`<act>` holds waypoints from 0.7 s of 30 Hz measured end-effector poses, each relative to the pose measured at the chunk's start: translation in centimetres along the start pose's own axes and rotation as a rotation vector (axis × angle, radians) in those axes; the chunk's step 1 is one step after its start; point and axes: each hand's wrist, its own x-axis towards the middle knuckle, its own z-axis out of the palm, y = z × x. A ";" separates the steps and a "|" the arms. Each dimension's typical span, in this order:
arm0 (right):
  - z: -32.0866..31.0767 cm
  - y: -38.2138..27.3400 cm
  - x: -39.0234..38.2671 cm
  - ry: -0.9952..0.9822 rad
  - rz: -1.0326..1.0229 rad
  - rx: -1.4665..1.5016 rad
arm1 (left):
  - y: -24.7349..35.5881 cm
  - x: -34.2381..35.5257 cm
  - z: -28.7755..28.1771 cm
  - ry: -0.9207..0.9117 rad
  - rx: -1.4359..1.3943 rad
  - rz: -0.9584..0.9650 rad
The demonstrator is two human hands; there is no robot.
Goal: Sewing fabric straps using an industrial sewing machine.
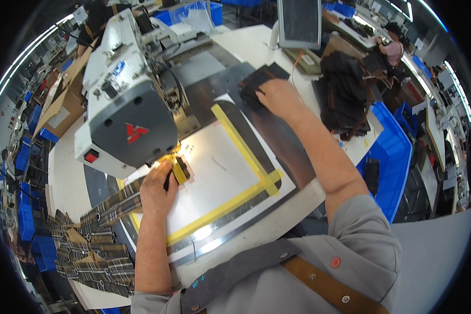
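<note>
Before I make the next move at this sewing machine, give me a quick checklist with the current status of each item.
1. Left hand clear of the lit stitching area: not ok, its fingertips are right beside it.
2. Right hand clear of the sewing machine: ok, it is at the dark fabric pieces, beyond the white sheet.
3. Yellow tape lying along the right and near sides of the white sheet: ok.
4. Plaid strip seated properly at its machine end: cannot tell, the hand hides it.
5. Needle raised: cannot tell, glare and machine parts hide it.
</note>
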 end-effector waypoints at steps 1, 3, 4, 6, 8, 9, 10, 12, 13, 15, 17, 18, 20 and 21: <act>-0.2 -0.2 -0.1 -0.038 -0.014 -0.014 | 0.1 -0.2 0.0 -0.014 -0.001 -0.009; 0.6 0.4 0.4 -0.020 -0.045 -0.072 | 0.2 -0.2 -0.3 -0.002 0.015 -0.007; 0.5 0.3 0.6 -0.032 -0.070 -0.110 | 0.5 -0.4 -0.5 0.004 0.005 -0.011; -0.4 0.4 0.8 0.003 -0.046 -0.118 | 0.3 -0.4 -0.5 0.029 0.039 0.025; -1.6 0.5 0.8 0.029 -0.017 -0.123 | 0.2 -0.3 -0.4 0.100 0.086 0.141; -2.7 0.6 0.5 0.167 -0.030 -0.162 | 0.5 -0.2 -0.5 0.106 0.083 0.142; -4.3 -0.2 0.6 0.310 -0.048 -0.193 | 1.1 -0.1 -1.1 0.109 0.098 0.232; -8.0 -3.3 -0.1 0.417 -0.185 -0.203 | 2.9 0.0 -2.0 0.070 0.059 0.302; -9.3 -5.2 -0.7 0.519 -0.313 -0.218 | 4.3 0.4 -1.8 0.072 0.053 0.310; -9.7 -8.9 -2.8 0.357 -0.424 -0.132 | 7.0 0.5 -1.4 0.052 -0.502 -0.145; -8.2 -13.4 -4.7 0.383 -0.610 0.004 | 7.2 0.3 0.1 0.031 -0.827 -0.339; -7.0 -15.4 -5.8 0.390 -0.668 0.117 | 7.4 0.7 0.3 -0.077 -1.144 -0.569; -5.5 -17.5 -6.6 0.396 -0.724 0.245 | 7.1 0.4 0.6 -0.176 -1.387 -0.813; -5.0 -18.2 -6.8 0.317 -0.751 0.312 | 7.1 0.3 0.3 -0.181 -1.382 -0.826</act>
